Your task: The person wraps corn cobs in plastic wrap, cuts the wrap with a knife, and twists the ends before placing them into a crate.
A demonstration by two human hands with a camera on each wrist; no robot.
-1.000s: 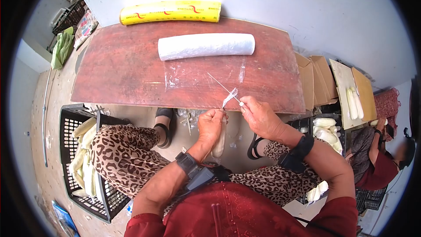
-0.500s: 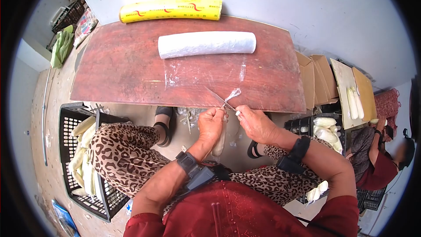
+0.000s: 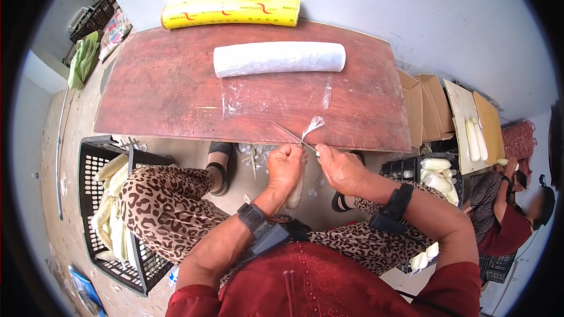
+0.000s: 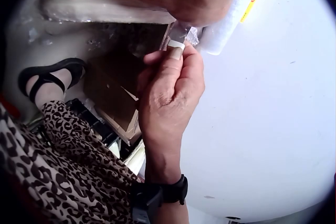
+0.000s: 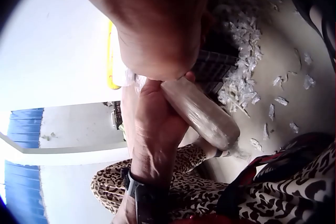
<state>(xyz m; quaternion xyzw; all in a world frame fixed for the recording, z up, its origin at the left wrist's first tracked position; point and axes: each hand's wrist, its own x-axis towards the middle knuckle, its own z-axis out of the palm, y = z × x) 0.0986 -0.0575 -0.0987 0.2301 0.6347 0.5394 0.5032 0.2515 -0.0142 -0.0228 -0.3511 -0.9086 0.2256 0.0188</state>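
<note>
At the table's front edge my left hand [image 3: 286,167] grips the upper end of a pale, film-wrapped cob [image 3: 295,194], which hangs below the fist. Twisted film [image 3: 314,123] sticks up above that fist. My right hand [image 3: 343,170] pinches the white handle of a thin blade [image 3: 288,131], which crosses the film's neck. The left wrist view shows the white handle [image 4: 176,44] between the fingers of my right hand [image 4: 170,90]. Film lies tight around the cob [image 5: 202,113] in the right wrist view, beside my left hand [image 5: 152,116].
A white film roll [image 3: 279,58] lies on the red table [image 3: 158,88], its loose sheet towards me. Behind it is a yellow roll [image 3: 232,13]. Crates of pale cobs [image 3: 120,199] stand on both sides. Another person [image 3: 505,217] sits at the right. Film scraps [image 5: 244,66] litter the floor.
My right hand has moved down and left towards my left hand, bringing the blade from the loose film end to the twisted neck just above the left fist. The left hand keeps its grip.
</note>
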